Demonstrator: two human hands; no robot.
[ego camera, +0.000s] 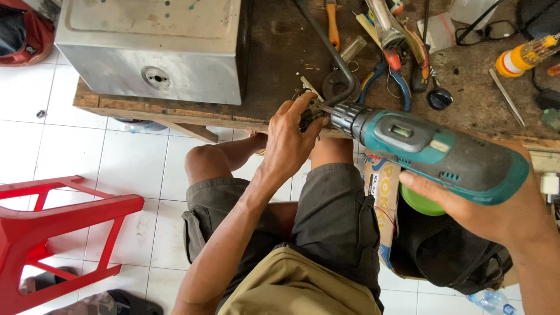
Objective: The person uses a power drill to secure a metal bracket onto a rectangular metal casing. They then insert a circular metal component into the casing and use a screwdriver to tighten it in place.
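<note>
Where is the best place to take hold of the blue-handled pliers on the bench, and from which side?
Probably by the two blue handles, coming from the bench's near edge. They curve toward that edge and lie mostly bare, while the pliers' head sits among other tools farther back.

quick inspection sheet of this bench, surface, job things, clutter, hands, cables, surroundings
surface: dark, worn wooden bench, stained, edge chipped.
job's things: teal cordless drill, its chuck against a small metal part at the bench edge.
clutter: metal box, blue-handled pliers, orange-handled tool, yellow screwdriver, black knob, eyeglasses.
grippers: left hand holds the small part; right hand grips the drill.
cables: black cable at the right end of the bench.
surroundings: white tiled floor, red plastic stool, cardboard box, black bag, plastic bottle.
</note>
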